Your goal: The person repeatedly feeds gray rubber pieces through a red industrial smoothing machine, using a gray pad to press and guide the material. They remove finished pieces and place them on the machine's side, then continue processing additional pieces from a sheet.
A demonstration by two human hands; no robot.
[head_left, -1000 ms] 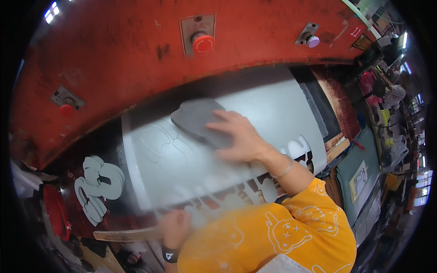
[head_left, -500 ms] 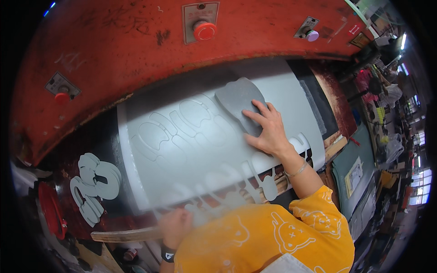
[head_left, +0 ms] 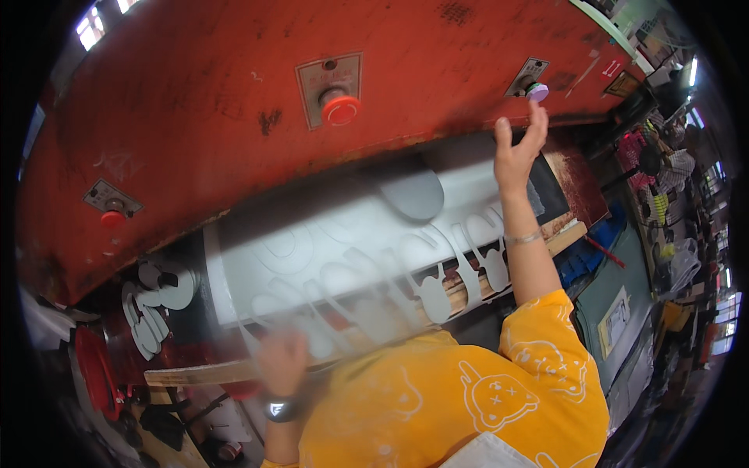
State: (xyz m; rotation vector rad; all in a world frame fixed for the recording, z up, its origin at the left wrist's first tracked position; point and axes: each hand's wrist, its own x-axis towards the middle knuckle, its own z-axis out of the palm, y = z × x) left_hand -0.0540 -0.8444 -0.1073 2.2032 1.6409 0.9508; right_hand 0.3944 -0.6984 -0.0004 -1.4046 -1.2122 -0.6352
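Note:
My right hand (head_left: pixel 518 160) is raised at the red press head (head_left: pixel 234 101), thumb and fingers apart, holding nothing. Its fingertips are at or just below a pale purple push button (head_left: pixel 538 92); whether they touch it I cannot tell. A grey, rounded flat block (head_left: pixel 415 191) lies on the pale grey sheet (head_left: pixel 242 292), partly under the press head. Cut outlines mark the sheet, and its near edge is a lattice of cut-out strips (head_left: pixel 433 296). Close to that edge is my left hand (head_left: pixel 282 359), smeared by motion; its fingers cannot be made out.
Stacked pale grey cut pieces (head_left: pixel 152 304) lie on the dark bed at the left. A red button (head_left: pixel 341 108) sits mid-panel, another red button (head_left: pixel 112 218) at the left. A wooden strip (head_left: pixel 195 376) runs along the near edge. Green sheets (head_left: pixel 608 288) lie at the right.
My right hand has left the grey block and moved up and right to the purple button. The block now sits partly under the press head. My left hand has shifted slightly up and left.

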